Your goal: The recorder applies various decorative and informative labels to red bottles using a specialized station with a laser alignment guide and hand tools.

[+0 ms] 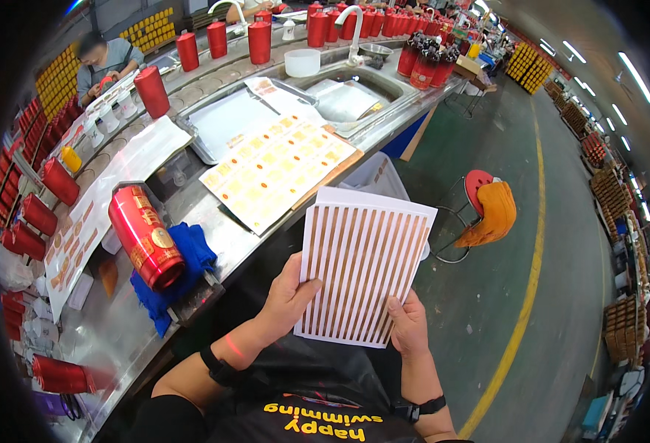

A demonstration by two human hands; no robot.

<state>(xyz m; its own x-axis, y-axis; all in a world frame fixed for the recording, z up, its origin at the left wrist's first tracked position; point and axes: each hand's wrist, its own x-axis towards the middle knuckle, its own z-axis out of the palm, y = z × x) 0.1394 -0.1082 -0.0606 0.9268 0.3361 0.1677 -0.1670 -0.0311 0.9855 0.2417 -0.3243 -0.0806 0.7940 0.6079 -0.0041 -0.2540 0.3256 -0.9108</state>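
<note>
Between my two hands I hold a small stack of white sheets [363,266], its top sheet striped with brown-gold bars. My left hand [289,297] grips the left edge, thumb on top. On the lower right edge, my right hand [409,322] pinches the stack the same way; the fingers beneath are hidden. A large red bottle with gold decoration [146,238] lies tilted on a blue cloth [170,277] at the bench's left. Ahead of the stack, a sheet of red and gold decals [282,171] rests on a board over the bench edge.
A metal sink [351,94] with a curved tap [351,29] stands beyond the decal sheet. Red bottles [260,43] line the curved bench. A white tub [303,63] sits near the sink. To my right is a stool with an orange cloth [489,210]. Across the bench sits a person [107,63].
</note>
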